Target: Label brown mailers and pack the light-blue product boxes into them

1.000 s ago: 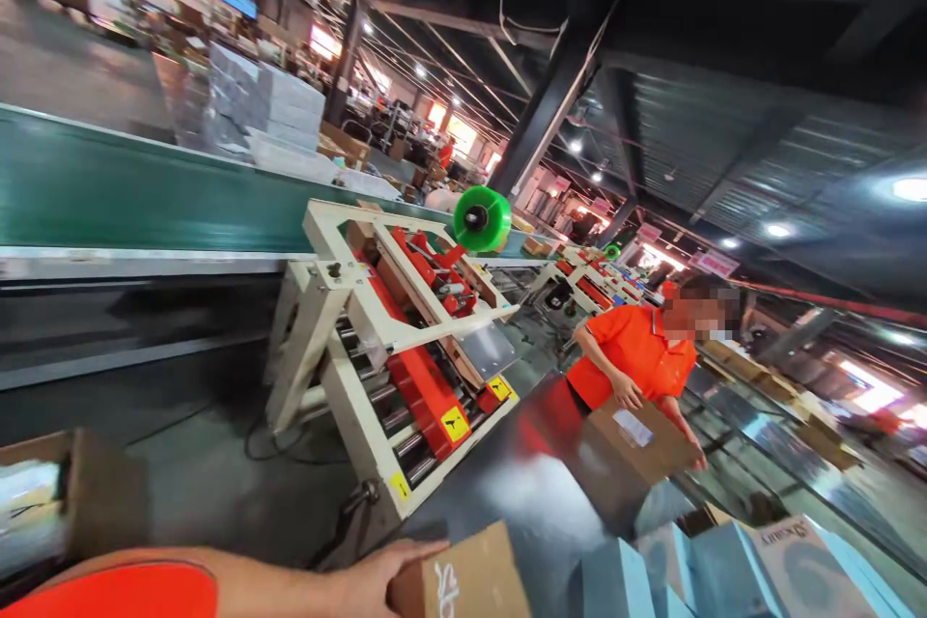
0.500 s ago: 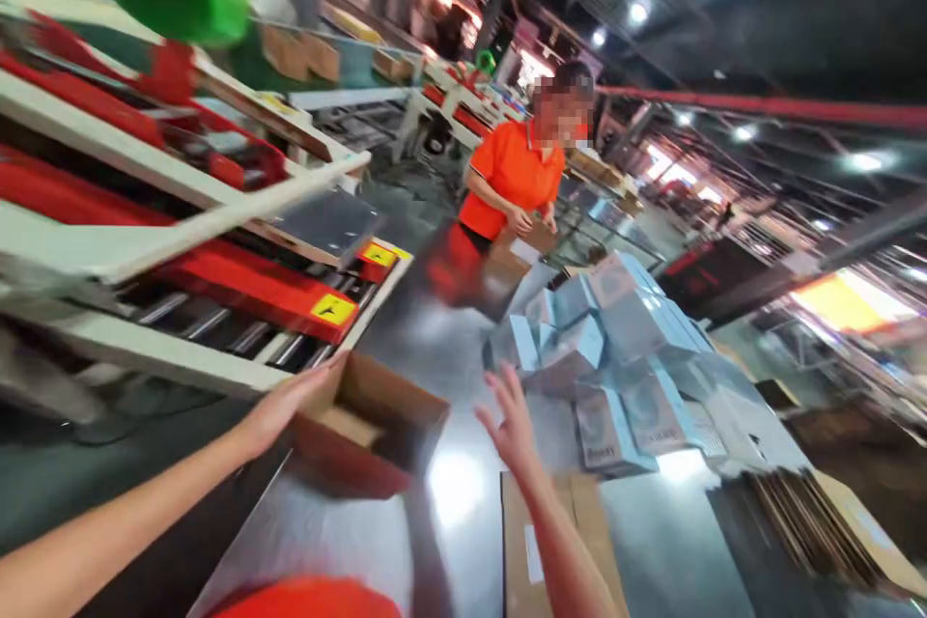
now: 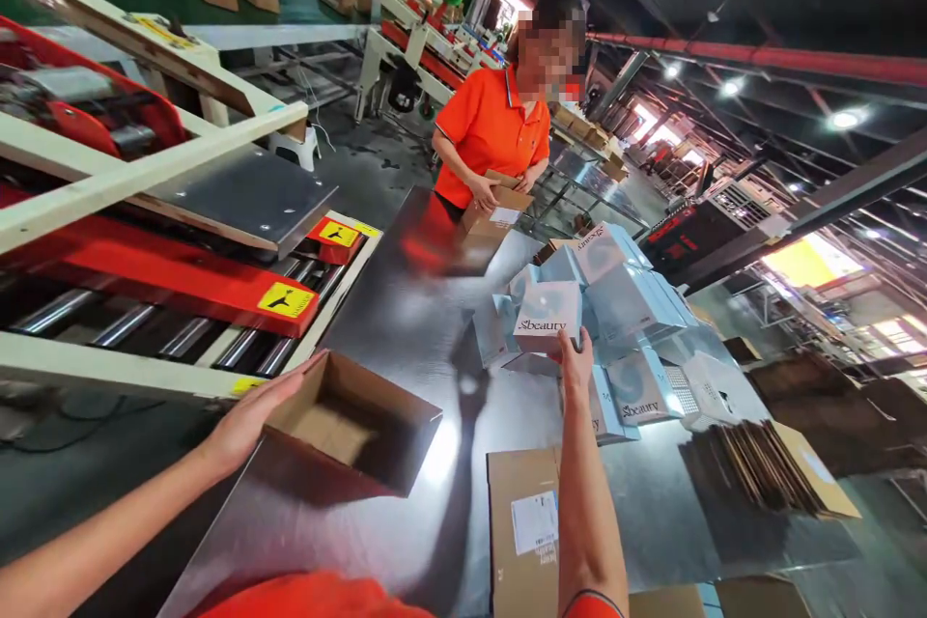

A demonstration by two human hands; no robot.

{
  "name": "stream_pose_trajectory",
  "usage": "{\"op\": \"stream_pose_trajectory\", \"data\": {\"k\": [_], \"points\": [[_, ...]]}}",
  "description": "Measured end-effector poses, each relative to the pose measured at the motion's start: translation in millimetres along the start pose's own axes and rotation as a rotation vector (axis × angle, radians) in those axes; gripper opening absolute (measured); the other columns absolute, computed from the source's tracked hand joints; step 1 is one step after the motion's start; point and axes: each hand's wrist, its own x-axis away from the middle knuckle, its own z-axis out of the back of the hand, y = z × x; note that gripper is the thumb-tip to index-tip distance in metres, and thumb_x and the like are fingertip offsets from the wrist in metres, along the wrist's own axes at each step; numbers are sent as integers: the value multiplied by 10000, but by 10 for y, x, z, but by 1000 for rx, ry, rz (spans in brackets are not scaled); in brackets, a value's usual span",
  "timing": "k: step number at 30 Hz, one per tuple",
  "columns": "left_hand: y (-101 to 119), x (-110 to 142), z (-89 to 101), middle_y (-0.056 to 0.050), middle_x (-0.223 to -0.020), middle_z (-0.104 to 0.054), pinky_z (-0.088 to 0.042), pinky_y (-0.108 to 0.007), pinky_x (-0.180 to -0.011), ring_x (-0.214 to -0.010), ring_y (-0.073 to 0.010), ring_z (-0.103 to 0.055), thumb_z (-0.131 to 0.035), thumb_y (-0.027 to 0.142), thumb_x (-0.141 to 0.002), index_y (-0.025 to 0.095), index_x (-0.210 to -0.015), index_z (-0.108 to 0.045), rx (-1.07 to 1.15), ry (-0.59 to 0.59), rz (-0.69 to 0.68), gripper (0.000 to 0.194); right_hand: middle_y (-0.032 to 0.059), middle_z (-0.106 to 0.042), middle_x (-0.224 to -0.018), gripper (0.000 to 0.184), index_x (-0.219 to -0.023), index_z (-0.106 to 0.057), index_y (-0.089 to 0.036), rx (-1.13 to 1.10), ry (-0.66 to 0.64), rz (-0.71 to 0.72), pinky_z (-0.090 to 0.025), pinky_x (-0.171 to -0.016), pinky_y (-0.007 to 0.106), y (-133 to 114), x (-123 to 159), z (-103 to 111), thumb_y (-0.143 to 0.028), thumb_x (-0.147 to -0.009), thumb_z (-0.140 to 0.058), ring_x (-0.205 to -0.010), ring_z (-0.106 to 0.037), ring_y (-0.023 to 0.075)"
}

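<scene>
Left hand (image 3: 242, 420) spread on open cardboard carton (image 3: 348, 425); right hand (image 3: 572, 362) at pale blue Sbeauty box (image 3: 547, 314).
Grip unclear (fingers at lower edge only): box could slip, toppling loose stack (image 3: 630, 299); carton could skid on steel table (image 3: 406, 309).

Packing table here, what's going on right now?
A person at a steel table has their left hand against the side of an open cardboard box and their right hand at a pale blue Sbeauty box, which sits on a pile of similar boxes. Across the table, a co-worker in an orange polo shirt holds a brown carton with a white label. A roller machine with red parts stands to the left of the table.
</scene>
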Motion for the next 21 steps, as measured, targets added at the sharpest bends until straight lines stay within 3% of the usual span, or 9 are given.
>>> {"op": "stream_pose_trajectory", "data": {"k": [2, 5, 8, 11, 14, 16, 17, 19, 21], "points": [[-30, -49, -82, 42, -1411, -592, -269, -407, -1227, -1414, -281, -440, -706, 659, -685, 324, -1167, -720, 10, -50, -15, 587, 185, -552, -1370, 926, -1553, -199, -180, -237, -153, 64, -545, -927, 495, -42, 364, 46, -562, -813, -604, -1079, -655, 279], [-40, -126, -236, -6, -1382, -622, -283, -444, -1217, -1397, -307, -461, -702, 635, -698, 276, -1171, -731, -2, -118, -57, 594, 138, -489, -1464, 927, -1540, -289, -249, -353, -374, 267, -488, -1040, 478, -141, 1088, 125, -539, -767, -711, -1273, -554, 295], [-9, -176, -376, -54, -1378, -626, -309, -471, -1203, -1373, -332, -487, -671, 657, -720, 232, -1149, -745, -25, -171, -94, 608, 106, -464, -1497, 816, -1491, -427, -283, -69, -685, 466, -412, -1130, 467, -229, 1727, 145, -481, -770, -755, -1394, -435, 305], [40, -187, -475, -90, -1408, -606, -356, -468, -1170, -1357, -319, -506, -627, 652, -763, 217, -1233, -697, -78, -231, -136, 644, 91, -370, -1573, 825, -1493, -431, -330, 213, -940, 526, -339, -1180, 504, -159, 2009, 111, -494, -763, -778, -1453, -351, 314], [89, -131, -531, -135, -1255, -696, -479, -454, -1044, -1181, -311, -633, -621, 633, -758, 183, -1171, -697, -294, -51, -253, 616, 81, -171, -1661, 846, -1558, -285, -333, 210, -846, 460, -243, -1216, 537, 137, 1976, 93, -541, -844, -686, -1530, -161, 298], [104, -33, -544, -112, -1073, -738, -518, -413, -961, -1025, -274, -680, -588, 579, -812, 181, -1029, -718, -496, 43, -417, 471, 97, -118, -1671, 856, -1582, -191, -322, 128, -764, 335, -302, -1184, 548, 394, 1904, 43, -567, -882, -619, -1530, -162, 299], [101, 36, -544, -96, -1015, -740, -523, -392, -938, -980, -255, -683, -556, 540, -853, 188, -977, -722, -587, 34, -503, 409, 114, -119, -1668, 889, -1587, -162, -313, 90, -741, 267, -355, -1150, 550, 512, 1878, -12, -589, -873, -616, -1519, -202, 311], [72, 205, -537, -79, -1001, -745, -511, -370, -948, -981, -236, -676, -511, 475, -909, 210, -937, -739, -749, -93, -651, 351, 152, -145, -1656, 1008, -1591, -126, -283, 44, -700, 187, -419, -1098, 545, 683, 1865, -184, -625, -812, -667, -1483, -290, 333], [30, 397, -521, -80, -1065, -749, -475, -406, -1014, -1051, -250, -657, -509, 460, -925, 230, -929, -763, -918, -258, -734, 343, 178, -205, -1635, 1089, -1589, -133, -247, 63, -624, 220, -395, -1119, 541, 744, 1896, -401, -615, -757, -731, -1454, -345, 333]]}}
